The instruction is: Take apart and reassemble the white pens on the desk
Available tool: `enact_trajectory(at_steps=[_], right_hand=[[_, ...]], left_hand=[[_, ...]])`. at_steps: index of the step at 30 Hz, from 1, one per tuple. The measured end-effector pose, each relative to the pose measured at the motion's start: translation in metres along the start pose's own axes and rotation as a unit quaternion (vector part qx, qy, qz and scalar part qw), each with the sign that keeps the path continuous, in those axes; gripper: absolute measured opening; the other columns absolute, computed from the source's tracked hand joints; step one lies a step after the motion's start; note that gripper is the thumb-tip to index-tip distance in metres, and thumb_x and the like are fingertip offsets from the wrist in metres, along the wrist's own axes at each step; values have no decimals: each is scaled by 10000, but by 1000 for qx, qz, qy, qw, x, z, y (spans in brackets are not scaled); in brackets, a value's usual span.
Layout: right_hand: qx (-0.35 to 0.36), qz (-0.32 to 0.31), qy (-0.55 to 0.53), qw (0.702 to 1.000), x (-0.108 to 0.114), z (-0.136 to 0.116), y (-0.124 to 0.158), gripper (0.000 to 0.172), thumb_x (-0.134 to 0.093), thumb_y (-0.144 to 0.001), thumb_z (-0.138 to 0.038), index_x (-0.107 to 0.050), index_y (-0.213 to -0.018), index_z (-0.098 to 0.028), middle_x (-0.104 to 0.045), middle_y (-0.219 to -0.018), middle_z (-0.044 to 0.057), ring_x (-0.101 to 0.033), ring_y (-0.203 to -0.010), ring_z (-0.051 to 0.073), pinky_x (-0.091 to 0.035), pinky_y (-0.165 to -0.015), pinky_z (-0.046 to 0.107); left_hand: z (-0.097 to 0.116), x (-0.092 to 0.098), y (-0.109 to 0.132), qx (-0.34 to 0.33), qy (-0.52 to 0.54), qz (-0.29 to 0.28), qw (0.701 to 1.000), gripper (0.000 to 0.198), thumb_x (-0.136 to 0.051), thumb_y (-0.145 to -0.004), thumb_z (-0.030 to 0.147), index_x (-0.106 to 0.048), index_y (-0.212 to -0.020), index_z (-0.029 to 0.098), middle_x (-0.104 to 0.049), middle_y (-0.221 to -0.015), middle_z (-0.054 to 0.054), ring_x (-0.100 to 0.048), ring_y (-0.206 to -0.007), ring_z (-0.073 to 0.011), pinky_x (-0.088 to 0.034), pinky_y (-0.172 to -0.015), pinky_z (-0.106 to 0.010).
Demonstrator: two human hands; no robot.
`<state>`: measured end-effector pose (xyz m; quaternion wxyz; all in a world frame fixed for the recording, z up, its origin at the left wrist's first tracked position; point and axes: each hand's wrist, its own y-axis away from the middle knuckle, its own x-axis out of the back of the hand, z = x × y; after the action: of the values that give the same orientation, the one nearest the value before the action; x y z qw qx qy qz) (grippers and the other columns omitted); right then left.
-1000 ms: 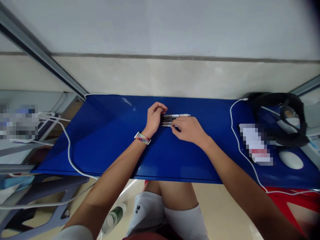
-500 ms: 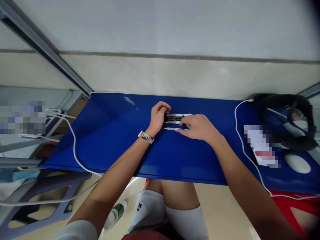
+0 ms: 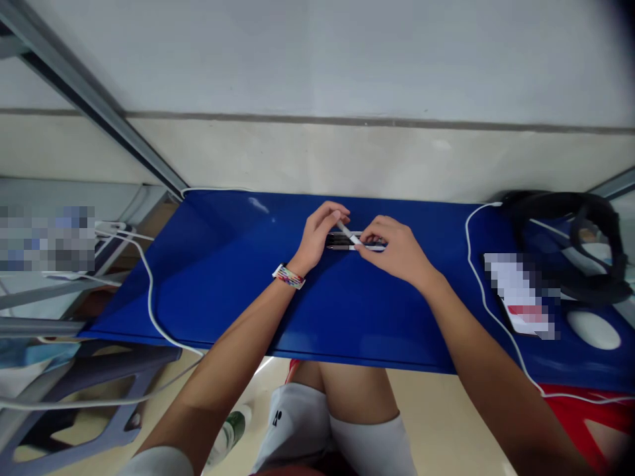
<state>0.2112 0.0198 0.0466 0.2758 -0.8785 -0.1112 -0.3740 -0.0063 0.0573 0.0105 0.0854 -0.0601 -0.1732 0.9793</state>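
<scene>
A white and grey pen (image 3: pixel 350 233) is held slantwise just above the blue table (image 3: pixel 223 264). My right hand (image 3: pixel 397 248) pinches its lower right end between thumb and fingers. At the upper left end, my left hand (image 3: pixel 317 235) has its fingers curled with the thumb against the pen. Below and behind it, several dark-and-white pens (image 3: pixel 338 246) lie side by side on the table, partly covered by my hands. A multicoloured band (image 3: pixel 288 276) circles my left wrist.
To the right lie a phone (image 3: pixel 520 294), a white oval mouse-like object (image 3: pixel 593 330) and a black headset-like loop (image 3: pixel 570 291). White cables (image 3: pixel 479 284) run along both sides. A wall (image 3: pixel 317 155) stands behind. A stool (image 3: pixel 114 403) and a bottle (image 3: pixel 231 433) are below.
The nearest pen, flat on the table before, has been lifted by my right hand and turned slantwise. Its end now meets my left hand, which has shifted slightly right.
</scene>
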Motion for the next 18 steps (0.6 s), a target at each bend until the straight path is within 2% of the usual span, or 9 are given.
enact_trajectory(at_steps=[3,7,10,12,14,16,18], right_hand=[[-8,36,-46,998,3,4,-2,76,-741,-950,-259,-720,-879,-242,-722,-900,32,-669,-837,213,-509,-780,349],[-64,47,-93,993,-1,12,-3,55,-750,-960,-301,-745,-932,-254,-759,-870,16,-677,-799,205,-508,-744,341],[-107,73,-149,980,-5,23,-4,125,-798,-939,-373,-773,-928,-251,-735,-803,8,-653,-725,188,-495,-688,332],[-152,88,-251,952,-6,32,-7,205,-812,-931,-444,-776,-912,-243,-700,-726,0,-631,-647,174,-503,-634,325],[-182,112,-343,915,-6,40,-9,255,-860,-878,-475,-786,-939,-239,-723,-748,4,-635,-623,163,-529,-618,322],[-201,127,-390,890,-5,47,-11,299,-906,-818,-476,-795,-956,-236,-755,-795,17,-655,-645,159,-547,-618,313],[-210,132,-410,877,-5,51,-12,316,-928,-784,-466,-800,-954,-233,-767,-813,23,-655,-651,151,-542,-607,300]], left_hand=[[9,-2,3,11,-48,-23,999,322,-776,-983,505,-759,-899,195,-752,-877,-42,-695,-847,-192,-546,-809,-316],[10,-3,4,35,-56,-20,998,282,-821,-952,470,-775,-913,195,-744,-779,-24,-679,-739,-175,-525,-726,-300],[6,-1,2,36,-48,-10,998,252,-843,-930,437,-788,-915,192,-746,-757,-23,-677,-709,-164,-524,-704,-291],[3,2,-1,29,-38,1,999,241,-847,-925,426,-793,-925,192,-750,-760,-23,-684,-713,-161,-541,-722,-294],[1,4,-3,20,-35,9,999,243,-852,-920,429,-795,-929,193,-747,-764,-22,-683,-714,-157,-554,-739,-300],[-1,6,-4,14,-34,11,999,251,-856,-916,439,-796,-934,196,-743,-769,-22,-678,-712,-154,-559,-739,-303],[-2,7,-5,12,-37,10,999,249,-852,-918,441,-795,-937,199,-738,-771,-22,-672,-708,-150,-557,-732,-301]])
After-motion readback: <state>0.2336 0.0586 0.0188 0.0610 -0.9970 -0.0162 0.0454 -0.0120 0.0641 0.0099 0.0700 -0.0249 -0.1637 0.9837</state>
